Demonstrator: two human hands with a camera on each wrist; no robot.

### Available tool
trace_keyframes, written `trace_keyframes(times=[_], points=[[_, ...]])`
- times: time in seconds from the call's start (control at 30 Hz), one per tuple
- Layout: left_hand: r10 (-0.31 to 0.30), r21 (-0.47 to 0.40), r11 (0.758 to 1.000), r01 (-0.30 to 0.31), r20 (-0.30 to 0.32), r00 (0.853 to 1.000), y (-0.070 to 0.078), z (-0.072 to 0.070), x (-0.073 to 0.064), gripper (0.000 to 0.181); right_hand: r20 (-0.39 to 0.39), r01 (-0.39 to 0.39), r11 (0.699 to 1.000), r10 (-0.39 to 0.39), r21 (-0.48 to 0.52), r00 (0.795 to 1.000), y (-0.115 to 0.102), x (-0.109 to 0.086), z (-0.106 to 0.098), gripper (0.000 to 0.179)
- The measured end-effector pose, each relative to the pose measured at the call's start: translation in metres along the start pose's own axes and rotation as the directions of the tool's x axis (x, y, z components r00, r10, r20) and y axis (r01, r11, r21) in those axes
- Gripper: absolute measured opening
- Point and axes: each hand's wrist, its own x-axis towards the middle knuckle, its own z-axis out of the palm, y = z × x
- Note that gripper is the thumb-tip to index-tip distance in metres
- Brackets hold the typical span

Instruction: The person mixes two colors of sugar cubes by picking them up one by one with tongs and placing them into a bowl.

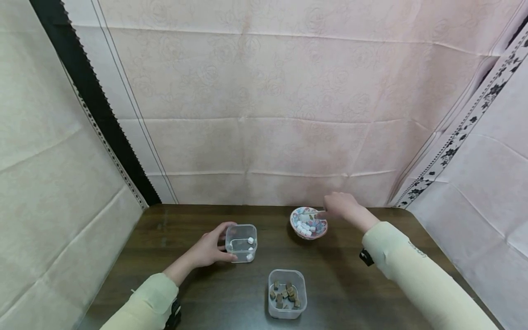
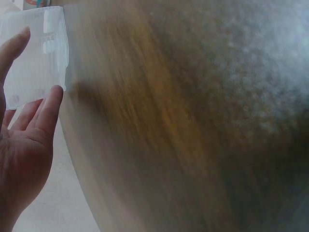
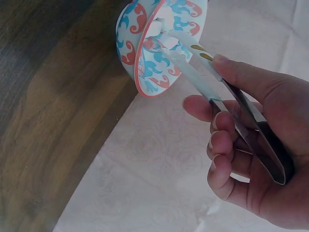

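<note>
My left hand (image 1: 214, 245) grips a clear plastic container (image 1: 238, 243) from its left side, thumb and fingers on its walls. A few small white cubes (image 1: 250, 240) lie along its right side. At the back of the table, my right hand (image 3: 260, 125) holds a pair of tongs (image 3: 241, 108) with pale tips and dark metal handles. Their tips reach into a bowl (image 3: 128, 41) patterned in red and blue. White cubes (image 1: 305, 228) fill part of that bowl, and the tips are close to some of them. Whether they pinch one is unclear.
A second clear container (image 1: 287, 313) with several brown cubes (image 1: 284, 293) stands at the front middle of the dark wooden table (image 1: 346, 284). Pale patterned cloth (image 1: 288, 114) hangs behind the table and on both sides.
</note>
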Motion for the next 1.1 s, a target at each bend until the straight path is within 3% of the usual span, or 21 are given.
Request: trace_keyframes(times=[0.4, 0.57, 0.77, 1.1], points=[[-0.011, 0.003, 1.0, 0.011, -0.002, 1.0, 0.001, 0.0, 0.0, 0.089, 0.02, -0.028, 1.0, 0.027, 0.005, 0.999, -0.003, -0.005, -0.007, 0.047], [-0.013, 0.004, 1.0, 0.013, -0.002, 1.0, 0.001, 0.0, -0.001, 0.09, 0.018, -0.015, 0.998, 0.014, 0.064, 1.0, -0.001, -0.011, -0.013, 0.055], [-0.018, -0.001, 1.0, 0.018, 0.001, 1.0, 0.001, -0.001, 0.0, 0.09, 0.01, 0.045, 0.986, -0.048, 0.162, 0.999, -0.006, -0.018, -0.021, 0.064], [-0.036, 0.006, 0.999, 0.036, -0.003, 0.999, -0.002, 0.001, 0.001, 0.089, -0.049, 0.183, 0.969, -0.177, 0.166, 0.983, -0.038, -0.021, -0.036, 0.062]])
